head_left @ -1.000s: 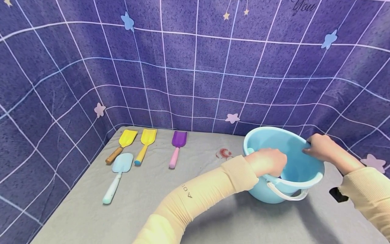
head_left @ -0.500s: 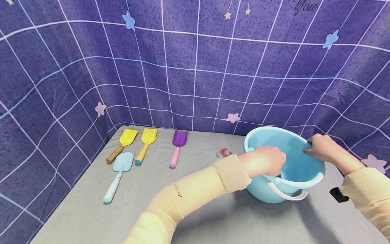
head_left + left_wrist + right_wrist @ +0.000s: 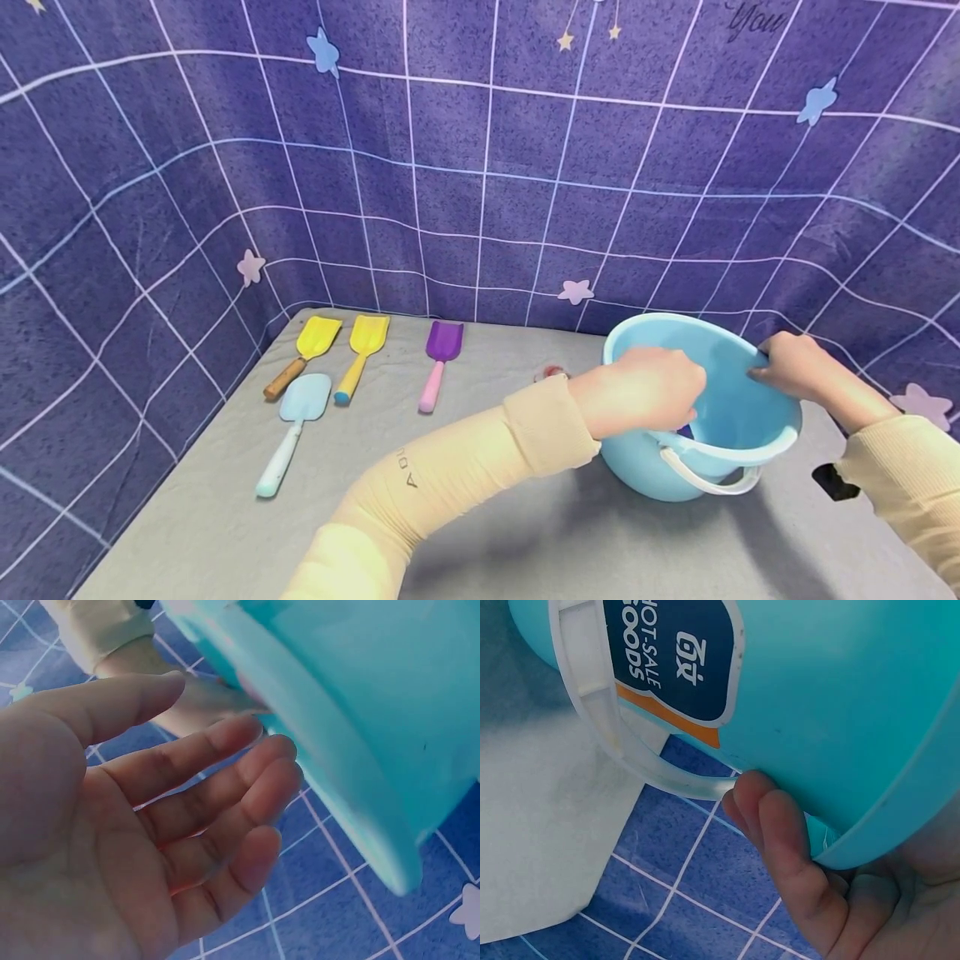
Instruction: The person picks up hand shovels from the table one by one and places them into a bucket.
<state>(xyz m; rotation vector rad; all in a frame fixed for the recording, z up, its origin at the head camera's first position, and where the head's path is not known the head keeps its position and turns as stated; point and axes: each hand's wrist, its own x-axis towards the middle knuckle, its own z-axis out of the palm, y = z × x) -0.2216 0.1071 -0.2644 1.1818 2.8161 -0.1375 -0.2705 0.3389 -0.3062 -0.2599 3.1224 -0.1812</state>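
Note:
A light blue bucket (image 3: 738,408) with a white handle (image 3: 705,483) stands on the right of the grey surface, its mouth tipped toward the viewer. On its far right rim my right hand (image 3: 793,362) grips the edge; in the right wrist view several fingers (image 3: 784,832) press the outer wall beside the label (image 3: 679,660). Over the left part of the bucket's mouth is my left hand (image 3: 648,387). The left wrist view shows that palm holding nothing, its fingers (image 3: 217,787) loosely bent close to the bucket rim (image 3: 322,742).
At the left lie two yellow shovels (image 3: 318,336) (image 3: 367,335), a purple shovel (image 3: 444,342) with pink handle, and a pale blue shovel (image 3: 305,397). A reddish mark (image 3: 555,371) lies left of the bucket. A purple gridded curtain (image 3: 480,167) stands behind. A black patch (image 3: 834,482) is at right.
My left hand has drawn slightly left and up at the bucket's mouth, its sleeve shifting left. The right hand keeps its grip on the rim. The shovels lie as before.

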